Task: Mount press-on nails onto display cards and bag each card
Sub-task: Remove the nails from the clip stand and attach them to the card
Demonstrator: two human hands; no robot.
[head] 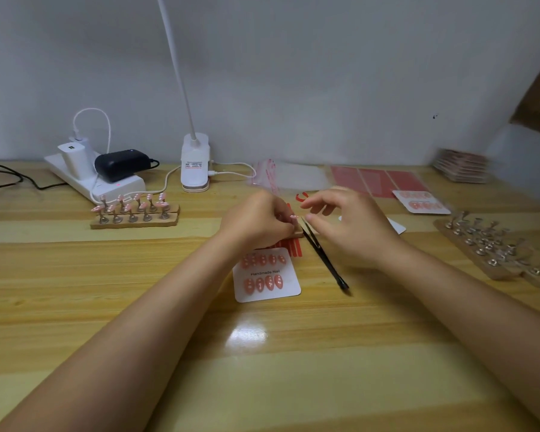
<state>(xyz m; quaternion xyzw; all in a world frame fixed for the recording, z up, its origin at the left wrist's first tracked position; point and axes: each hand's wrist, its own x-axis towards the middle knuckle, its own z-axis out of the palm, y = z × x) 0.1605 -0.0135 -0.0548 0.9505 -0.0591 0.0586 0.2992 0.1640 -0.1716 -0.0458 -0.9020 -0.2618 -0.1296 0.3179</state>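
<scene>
My left hand [256,218] hides a stand; its fingers pinch a pink nail [292,217]. Right hand [346,222] loosely open above tweezers [323,255]. Display card [267,275]: nine pink nails.

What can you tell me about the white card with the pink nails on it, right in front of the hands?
The white card is square with rounded corners and lies flat on the wooden table, slightly turned. It reads "Handmade Nail" between two rows of pink, white-dotted nails: five above, four below. It looks like stiff paper. Its top edge sits beside red strips; no hand touches it.

Head view, forward-down, close over table [75,307]
</scene>
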